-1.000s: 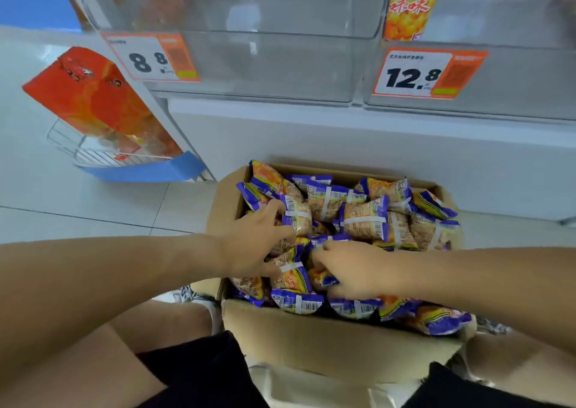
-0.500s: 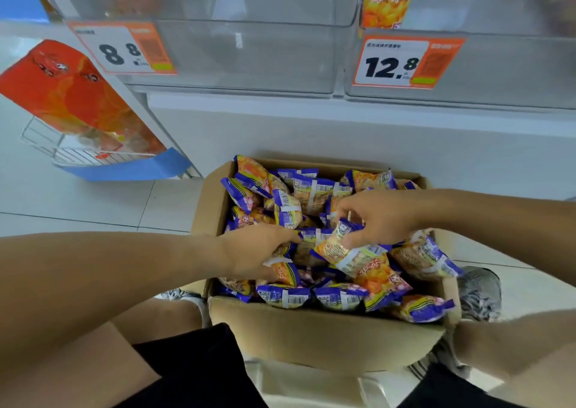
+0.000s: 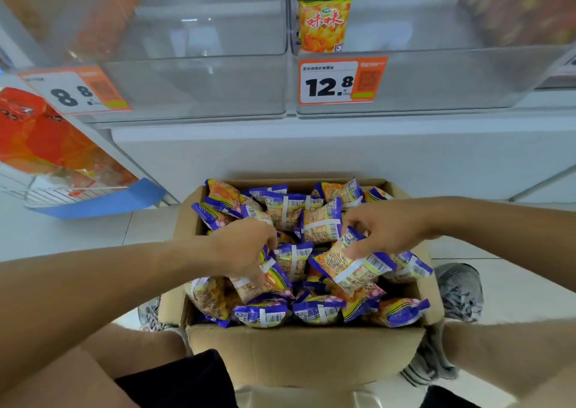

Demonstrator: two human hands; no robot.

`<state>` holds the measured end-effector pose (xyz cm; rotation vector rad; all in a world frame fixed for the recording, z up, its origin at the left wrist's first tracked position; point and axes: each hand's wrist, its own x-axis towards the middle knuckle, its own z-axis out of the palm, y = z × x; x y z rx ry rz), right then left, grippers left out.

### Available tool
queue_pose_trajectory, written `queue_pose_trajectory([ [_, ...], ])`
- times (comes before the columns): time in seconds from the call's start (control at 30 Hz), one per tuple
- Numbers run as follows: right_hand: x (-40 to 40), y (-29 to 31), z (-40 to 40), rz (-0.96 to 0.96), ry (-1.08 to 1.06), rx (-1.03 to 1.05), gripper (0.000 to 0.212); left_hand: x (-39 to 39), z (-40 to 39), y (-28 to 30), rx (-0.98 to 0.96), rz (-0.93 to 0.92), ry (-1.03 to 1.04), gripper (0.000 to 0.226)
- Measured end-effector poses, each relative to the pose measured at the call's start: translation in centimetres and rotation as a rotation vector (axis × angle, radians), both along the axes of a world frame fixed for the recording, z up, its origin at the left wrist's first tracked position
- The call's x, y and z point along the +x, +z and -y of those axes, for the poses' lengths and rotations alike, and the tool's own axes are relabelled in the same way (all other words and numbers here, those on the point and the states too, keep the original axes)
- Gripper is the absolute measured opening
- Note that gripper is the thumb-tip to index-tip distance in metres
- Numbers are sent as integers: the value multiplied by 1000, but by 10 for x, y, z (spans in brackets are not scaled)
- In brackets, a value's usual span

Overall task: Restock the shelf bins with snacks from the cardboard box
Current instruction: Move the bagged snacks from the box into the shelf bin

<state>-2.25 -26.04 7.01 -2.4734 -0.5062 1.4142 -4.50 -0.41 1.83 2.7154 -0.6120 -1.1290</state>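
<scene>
Right hand (image 3: 385, 231) pinches snack pack (image 3: 352, 265), lifted for clear bin (image 3: 436, 77) above — left hand (image 3: 246, 250) grips packs (image 3: 268, 278) inside cardboard box (image 3: 299, 354), gathering a load.

The cardboard box (image 3: 299, 354) is packed with snack packets (image 3: 286, 208), so no bare gap is left among them. Open room is found above the box, up to the clear shelf bins (image 3: 193, 80), where price tags (image 3: 341, 80) cover part of the fronts
</scene>
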Motion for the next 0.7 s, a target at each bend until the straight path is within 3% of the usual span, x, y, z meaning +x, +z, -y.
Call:
queue_pose_trajectory([
  [0.1,8,12,10,-18,-168,80,38,20,2,32,-123,23,73,61],
  [0.2,14,24,21,-136,-506,254,30,31,6,59,-355,-16,270,47],
  [0.37,13,44,19,-96,-868,531,30,27,5,87,-682,-117,532,33],
  [0.6,-2,73,8,-80,-992,792,30,15,4,120,-876,-47,642,32],
  [0.7,-6,79,6,-62,-980,871,31,10,14,126,-962,-47,812,27],
])
